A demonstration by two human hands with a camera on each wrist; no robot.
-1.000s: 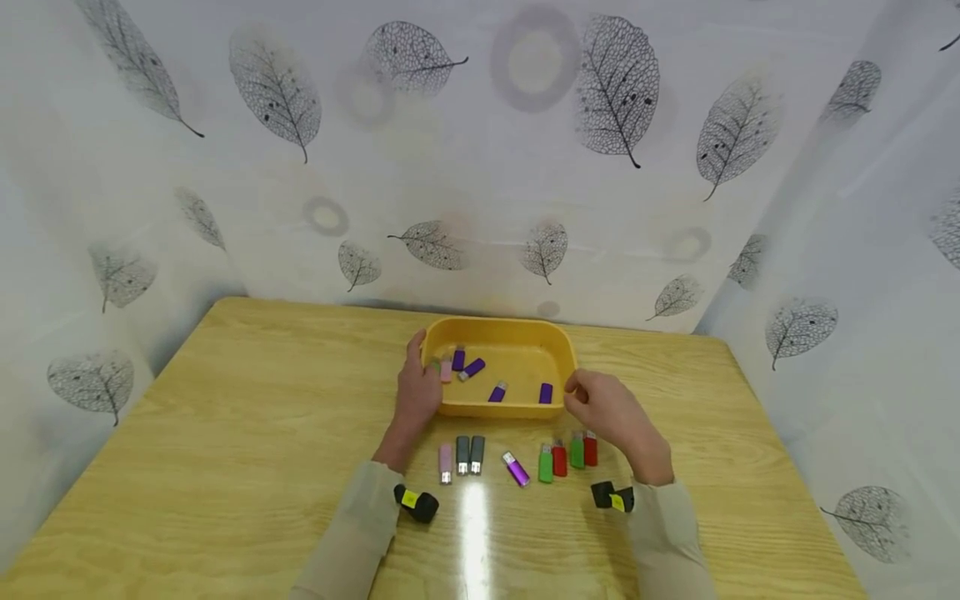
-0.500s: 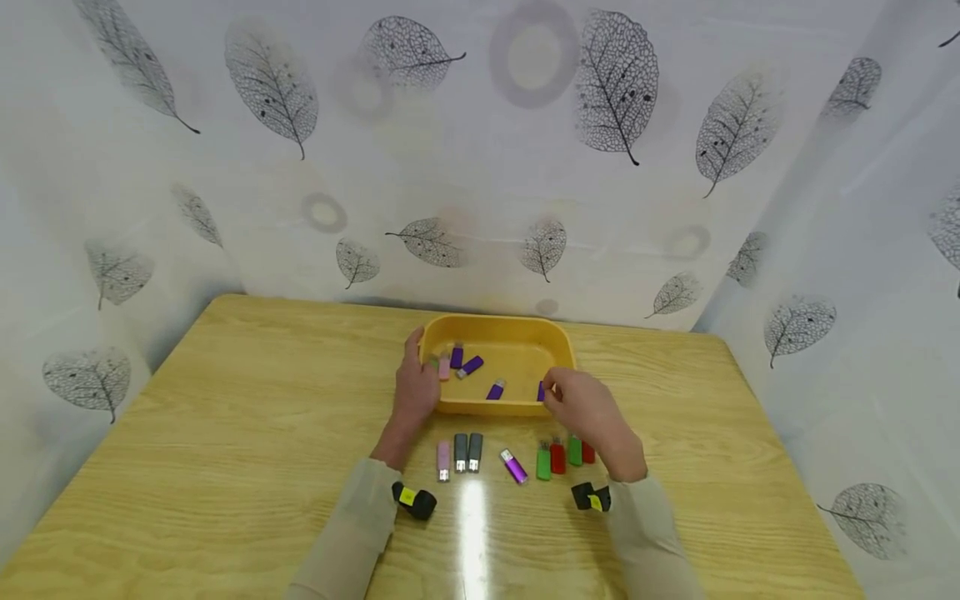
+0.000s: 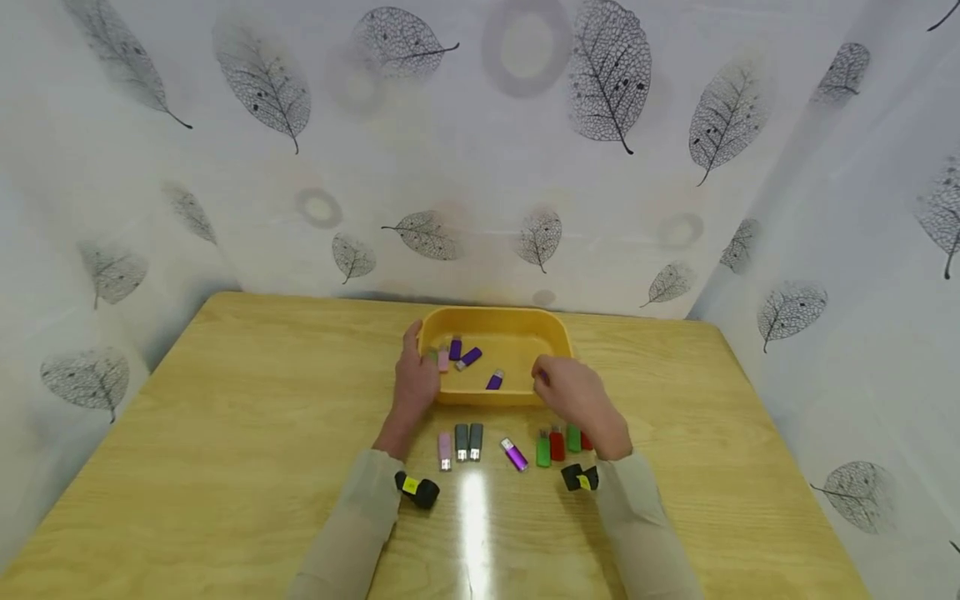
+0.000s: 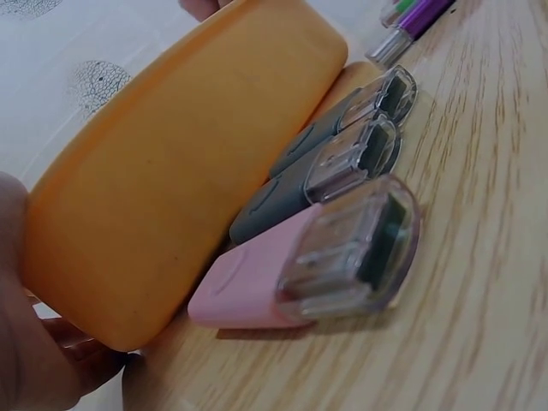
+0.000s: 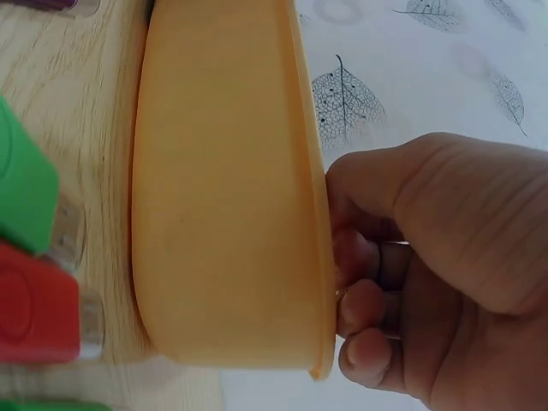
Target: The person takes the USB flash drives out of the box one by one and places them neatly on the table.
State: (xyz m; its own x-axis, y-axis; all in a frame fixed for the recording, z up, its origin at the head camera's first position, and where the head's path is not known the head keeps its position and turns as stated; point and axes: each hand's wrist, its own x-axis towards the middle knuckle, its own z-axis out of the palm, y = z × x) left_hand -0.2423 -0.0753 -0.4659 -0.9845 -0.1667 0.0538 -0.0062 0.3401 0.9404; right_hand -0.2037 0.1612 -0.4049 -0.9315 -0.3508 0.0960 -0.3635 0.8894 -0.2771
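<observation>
A yellow plastic bin (image 3: 487, 398) stands near the back of the table. My left hand (image 3: 416, 379) grips its left end, fingers curled at the lower corner in the left wrist view. Over its right front part, my right hand (image 3: 576, 392) has its fingers curled inside the rim, pinching a purple USB stick of which only a speck shows. Inside lie more purple USB sticks (image 3: 469, 358), a pink one (image 3: 443, 361) and, mostly hidden by my left hand, a green one. In the right wrist view, the bin wall (image 5: 227, 188) hides what the fingertips pinch.
In front of the bin lie a pink USB stick (image 3: 445, 451), two grey sticks (image 3: 461, 443), and a shiny purple stick (image 3: 514, 455). Green (image 3: 543, 451) and red sticks (image 3: 557, 445) lie under my right forearm's side. A leaf-patterned curtain (image 3: 450, 167) hangs behind the table.
My right hand has moved left from the bin's right edge to over the purple USB stick there, which it now covers. The left hand keeps its grip on the bin.
</observation>
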